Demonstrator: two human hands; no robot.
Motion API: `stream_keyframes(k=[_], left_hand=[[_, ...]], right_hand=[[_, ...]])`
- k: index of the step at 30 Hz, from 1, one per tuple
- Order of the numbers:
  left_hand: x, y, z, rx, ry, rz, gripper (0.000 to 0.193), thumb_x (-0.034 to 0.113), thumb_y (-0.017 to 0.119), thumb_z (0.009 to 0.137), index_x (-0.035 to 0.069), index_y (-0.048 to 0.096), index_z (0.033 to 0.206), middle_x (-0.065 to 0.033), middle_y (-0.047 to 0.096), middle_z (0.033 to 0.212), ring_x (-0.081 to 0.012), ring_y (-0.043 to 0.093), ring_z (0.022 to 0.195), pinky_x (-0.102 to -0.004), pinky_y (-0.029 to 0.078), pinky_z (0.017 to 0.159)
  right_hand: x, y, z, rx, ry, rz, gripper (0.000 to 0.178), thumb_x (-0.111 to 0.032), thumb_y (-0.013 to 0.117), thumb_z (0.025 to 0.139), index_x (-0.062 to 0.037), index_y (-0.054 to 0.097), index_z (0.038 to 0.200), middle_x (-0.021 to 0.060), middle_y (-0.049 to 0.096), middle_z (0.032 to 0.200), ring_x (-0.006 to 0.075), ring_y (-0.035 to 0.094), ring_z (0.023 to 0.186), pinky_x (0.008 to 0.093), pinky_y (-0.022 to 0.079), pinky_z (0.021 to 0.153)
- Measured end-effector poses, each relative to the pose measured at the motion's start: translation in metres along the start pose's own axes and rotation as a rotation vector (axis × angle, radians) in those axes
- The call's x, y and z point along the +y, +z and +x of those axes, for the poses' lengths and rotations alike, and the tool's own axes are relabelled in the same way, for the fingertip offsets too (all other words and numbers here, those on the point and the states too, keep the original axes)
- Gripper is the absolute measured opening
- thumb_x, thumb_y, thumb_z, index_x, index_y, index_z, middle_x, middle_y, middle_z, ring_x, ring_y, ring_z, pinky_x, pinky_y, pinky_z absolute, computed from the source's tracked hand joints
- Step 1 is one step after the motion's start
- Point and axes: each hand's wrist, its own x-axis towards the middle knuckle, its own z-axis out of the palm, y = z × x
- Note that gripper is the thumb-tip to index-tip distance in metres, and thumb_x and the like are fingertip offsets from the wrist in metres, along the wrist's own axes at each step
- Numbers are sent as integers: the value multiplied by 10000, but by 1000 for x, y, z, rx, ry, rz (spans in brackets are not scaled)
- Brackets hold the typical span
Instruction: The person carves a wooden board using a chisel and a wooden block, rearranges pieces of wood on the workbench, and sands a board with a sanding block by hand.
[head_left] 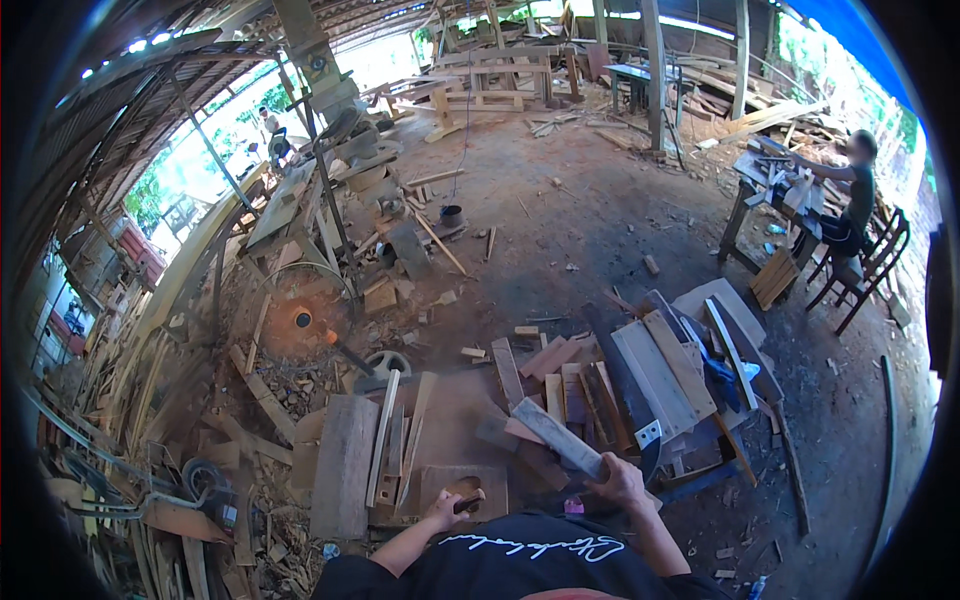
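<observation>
My right hand (622, 484) grips the near end of a greyish wooden plank (556, 436), which slants away to the upper left over other cut pieces. Closer to my body, my left hand (445, 509) is closed around a small dark brown object (468, 497) whose kind I cannot make out. Beneath that hand lies a flat wooden board (497, 481). Short cut boards (553, 395) lie in a row just beyond the plank.
To the right stands a stack of boards (640, 372) with a blue thing (722, 374) on it. Long boards (341, 465) lie at left, near a wheel (387, 366) and scattered offcuts. Far right, a person (858, 195) works at a table (742, 215) beside a chair (868, 268).
</observation>
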Motion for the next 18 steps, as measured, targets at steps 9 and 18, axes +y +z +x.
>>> stream_keyframes(k=[9,18], left_hand=[[42,2,7,167,77,-83,419,300,753,784,45,601,1079,-184,576,1007,-356,559,1012,-459,464,874],[45,18,-6,134,-5,-50,406,238,791,739,13,590,1010,-195,578,973,-377,577,949,-440,471,821]], right_hand=[[28,-29,-3,204,196,78,547,-344,779,694,-78,570,1124,171,655,889,375,645,845,463,506,719],[68,-95,7,464,445,76,490,-325,776,709,-59,554,1055,176,661,904,360,656,888,452,500,767]])
